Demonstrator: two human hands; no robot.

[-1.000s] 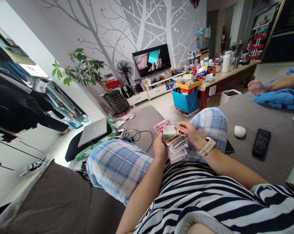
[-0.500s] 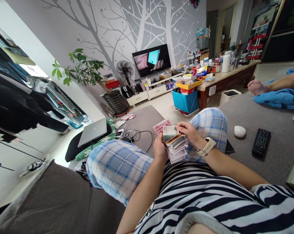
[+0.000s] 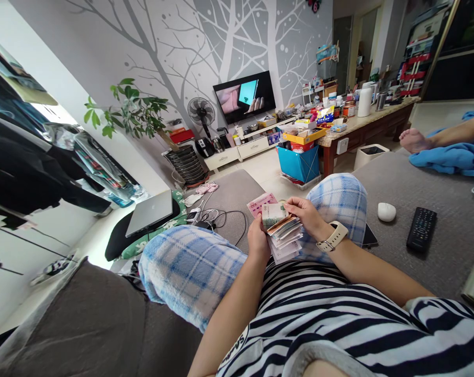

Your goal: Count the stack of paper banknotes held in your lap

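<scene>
Between my knees I have a folded wad of banknotes (image 3: 286, 233), its layered edges fanned toward my body. My left hand (image 3: 258, 238) is closed around the wad's left side, thumb on top. A pink banknote (image 3: 261, 202) sticks out beyond it at the far left. My right hand (image 3: 303, 212), with a pale watch (image 3: 333, 236) on the wrist, pinches the upper right corner of a greenish banknote (image 3: 273, 214) lying on top. Fingers under the wad are hidden.
On the grey sofa to my right lie a white mouse (image 3: 386, 212), a black remote control (image 3: 421, 229) and a dark flat device (image 3: 370, 236). A laptop (image 3: 149, 213) and cables (image 3: 229, 215) are at the left. Another person's foot (image 3: 414, 140) rests at the far right.
The top greenish banknote has shifted very slightly in my fingers. Both hands stay in nearly the same place, and the television picture differs a little.
</scene>
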